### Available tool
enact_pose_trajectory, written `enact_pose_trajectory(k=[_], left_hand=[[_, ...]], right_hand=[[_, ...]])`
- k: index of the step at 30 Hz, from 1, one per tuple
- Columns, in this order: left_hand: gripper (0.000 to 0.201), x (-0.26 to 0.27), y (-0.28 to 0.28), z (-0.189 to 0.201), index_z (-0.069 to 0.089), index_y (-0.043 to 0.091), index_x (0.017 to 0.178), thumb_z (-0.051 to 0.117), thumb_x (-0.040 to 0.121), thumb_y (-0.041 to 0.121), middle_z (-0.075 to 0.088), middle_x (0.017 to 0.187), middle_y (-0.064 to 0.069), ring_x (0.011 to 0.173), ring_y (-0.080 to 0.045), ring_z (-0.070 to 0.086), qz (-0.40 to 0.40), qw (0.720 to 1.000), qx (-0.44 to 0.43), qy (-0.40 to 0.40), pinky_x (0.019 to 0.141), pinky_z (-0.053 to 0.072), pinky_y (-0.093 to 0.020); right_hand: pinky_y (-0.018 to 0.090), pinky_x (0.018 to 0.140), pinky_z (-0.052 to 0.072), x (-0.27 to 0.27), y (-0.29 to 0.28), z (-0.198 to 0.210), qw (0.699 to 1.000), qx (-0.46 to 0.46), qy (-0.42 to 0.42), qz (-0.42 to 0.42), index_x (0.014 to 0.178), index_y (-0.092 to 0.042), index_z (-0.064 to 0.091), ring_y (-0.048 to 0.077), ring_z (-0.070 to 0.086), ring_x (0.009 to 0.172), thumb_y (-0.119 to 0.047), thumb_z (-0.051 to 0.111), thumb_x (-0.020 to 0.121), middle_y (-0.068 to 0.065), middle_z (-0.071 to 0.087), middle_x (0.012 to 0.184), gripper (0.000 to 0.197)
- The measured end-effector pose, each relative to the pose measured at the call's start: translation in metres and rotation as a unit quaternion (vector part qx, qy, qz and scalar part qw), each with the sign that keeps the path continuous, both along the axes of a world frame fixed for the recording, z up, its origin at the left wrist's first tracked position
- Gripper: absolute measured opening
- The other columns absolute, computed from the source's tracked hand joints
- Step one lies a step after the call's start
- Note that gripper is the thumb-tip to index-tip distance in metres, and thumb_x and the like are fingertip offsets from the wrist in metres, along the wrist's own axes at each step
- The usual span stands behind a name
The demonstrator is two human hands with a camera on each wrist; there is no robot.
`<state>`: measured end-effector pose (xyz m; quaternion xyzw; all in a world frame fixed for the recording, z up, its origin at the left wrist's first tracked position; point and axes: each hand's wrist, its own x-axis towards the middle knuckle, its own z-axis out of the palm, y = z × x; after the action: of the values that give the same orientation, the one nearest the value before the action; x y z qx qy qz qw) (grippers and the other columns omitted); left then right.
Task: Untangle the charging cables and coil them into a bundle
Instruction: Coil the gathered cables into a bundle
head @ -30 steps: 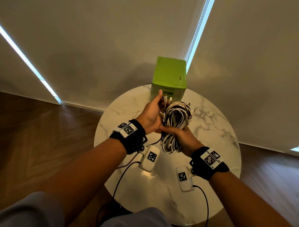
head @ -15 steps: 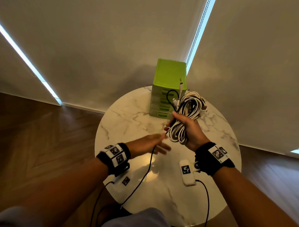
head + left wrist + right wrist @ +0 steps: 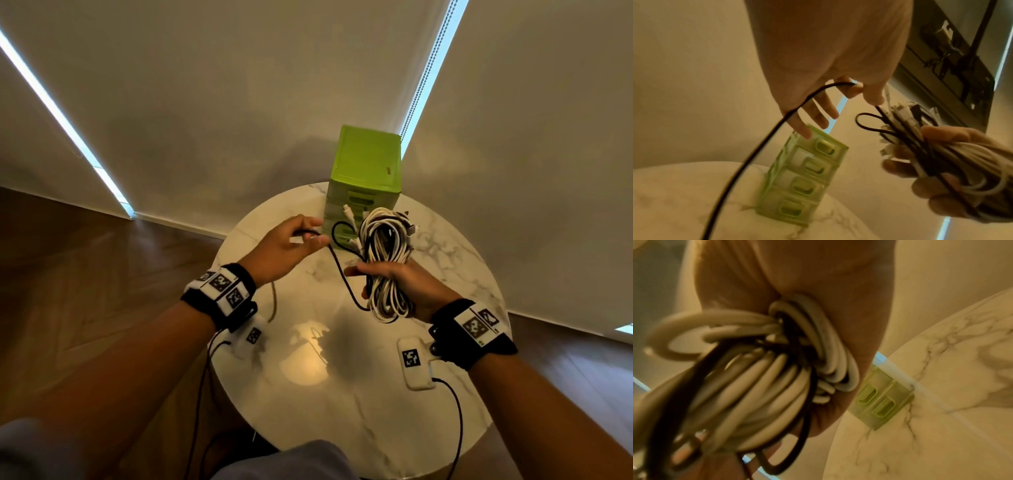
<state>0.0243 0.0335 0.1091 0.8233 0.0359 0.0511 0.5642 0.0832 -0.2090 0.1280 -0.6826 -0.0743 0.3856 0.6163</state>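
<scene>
Two hands work above the round marble table [image 3: 359, 394]. The right hand [image 3: 407, 284] has its fingers [image 3: 937, 191] curled tightly round the waist of a bundle of charging cables [image 3: 385, 260], mostly white loops with a few black strands, held upright over the far half of the table, its plug ends sticking up at the top. The left hand [image 3: 284, 246] pinches a single black cable [image 3: 342, 274] between thumb and forefinger, the other fingers [image 3: 818, 112] spread loosely. That black cable sags from the pinch down to the bundle's lower end, clear of the tabletop. A green drawer box [image 3: 366, 171] stands at the table's far edge, just behind the bundle.
</scene>
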Motion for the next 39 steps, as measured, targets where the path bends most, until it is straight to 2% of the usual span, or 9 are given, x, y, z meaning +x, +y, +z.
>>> enact_pose_trajectory(k=[3,8,13,17,20,26,30,34,39], left_hand=[[0.021,0.012,-0.031,0.007,0.047,-0.002,0.107,0.054,0.104,0.018,0.068,0.116,0.000,0.103,-0.012,0.067,0.032,0.976,-0.213,0.020,0.090,0.057,-0.032],[0.021,0.027,-0.063,0.015,0.033,0.017,0.112,0.045,0.104,0.002,0.064,0.095,-0.009,0.083,-0.019,0.064,0.161,0.857,-0.488,0.018,0.074,0.056,-0.036],[0.015,0.031,-0.075,0.025,0.051,0.014,0.108,0.039,0.104,0.005,0.060,0.080,-0.006,0.070,-0.016,0.059,0.148,0.829,-0.539,0.014,0.070,0.053,-0.032],[0.022,0.032,-0.075,0.030,0.048,0.017,0.080,0.041,0.102,0.016,0.048,0.066,0.003,0.059,-0.010,0.052,0.119,0.817,-0.564,0.023,0.067,0.046,-0.028],[0.021,0.032,-0.071,0.029,0.059,0.015,0.093,0.042,0.104,0.023,0.046,0.072,0.001,0.064,-0.011,0.051,0.113,0.810,-0.575,0.032,0.065,0.047,-0.026],[0.035,0.035,-0.055,0.027,0.055,0.015,0.137,0.039,0.106,0.012,0.061,0.089,-0.003,0.081,-0.013,0.061,0.056,0.832,-0.551,0.019,0.078,0.051,-0.028],[0.066,0.026,-0.047,0.003,0.036,0.017,0.153,0.048,0.099,0.053,0.057,0.134,-0.002,0.117,-0.017,0.056,0.004,0.904,-0.415,0.099,0.106,0.041,-0.037],[0.058,-0.009,-0.046,-0.028,0.056,0.033,0.133,0.014,0.104,0.060,0.056,0.144,0.010,0.134,-0.005,0.049,-0.179,0.968,-0.089,0.150,0.122,0.025,-0.037],[0.076,-0.018,-0.053,-0.044,0.065,0.006,0.094,0.012,0.101,0.060,0.074,0.106,0.007,0.109,-0.001,0.062,-0.188,0.969,-0.029,0.160,0.107,0.039,-0.030]], right_hand=[[0.025,0.070,0.058,-0.009,0.016,-0.001,0.998,0.033,-0.043,0.009,0.127,-0.016,0.067,0.014,0.072,0.088,-0.013,0.070,0.089,0.002,0.076,0.107,0.038],[0.041,0.097,0.052,-0.015,0.028,-0.009,0.995,0.059,-0.085,-0.006,0.133,-0.022,0.062,0.018,0.067,0.113,-0.009,0.073,0.087,0.001,0.071,0.124,0.049],[0.030,0.071,0.058,-0.020,0.029,-0.006,0.997,0.068,-0.012,0.018,0.111,0.000,0.068,0.022,0.070,0.083,-0.005,0.066,0.091,0.017,0.073,0.100,0.020],[0.035,0.073,0.057,-0.016,0.027,-0.007,0.999,0.028,-0.014,0.009,0.091,-0.003,0.071,0.026,0.067,0.077,-0.010,0.071,0.088,0.017,0.070,0.087,0.007],[0.036,0.074,0.057,-0.015,0.027,-0.007,0.999,0.032,0.000,0.012,0.089,-0.003,0.070,0.030,0.068,0.080,-0.010,0.071,0.089,0.019,0.069,0.086,0.007],[0.043,0.080,0.057,-0.012,0.025,-0.013,0.997,0.063,0.026,-0.019,0.088,-0.007,0.072,0.037,0.068,0.089,-0.004,0.071,0.086,0.020,0.069,0.085,0.004],[0.039,0.073,0.059,-0.005,0.025,-0.012,0.986,0.114,0.064,-0.100,0.093,-0.002,0.068,0.035,0.069,0.088,-0.011,0.074,0.083,0.023,0.064,0.091,0.015],[0.050,0.091,0.057,0.004,0.029,-0.007,0.969,0.171,0.089,-0.151,0.095,-0.001,0.064,0.040,0.063,0.095,-0.021,0.078,0.080,0.028,0.059,0.099,0.029],[0.041,0.081,0.055,-0.001,0.036,0.002,0.966,0.194,0.123,-0.118,0.081,-0.007,0.064,0.028,0.068,0.077,-0.032,0.069,0.083,0.016,0.068,0.081,0.026]])
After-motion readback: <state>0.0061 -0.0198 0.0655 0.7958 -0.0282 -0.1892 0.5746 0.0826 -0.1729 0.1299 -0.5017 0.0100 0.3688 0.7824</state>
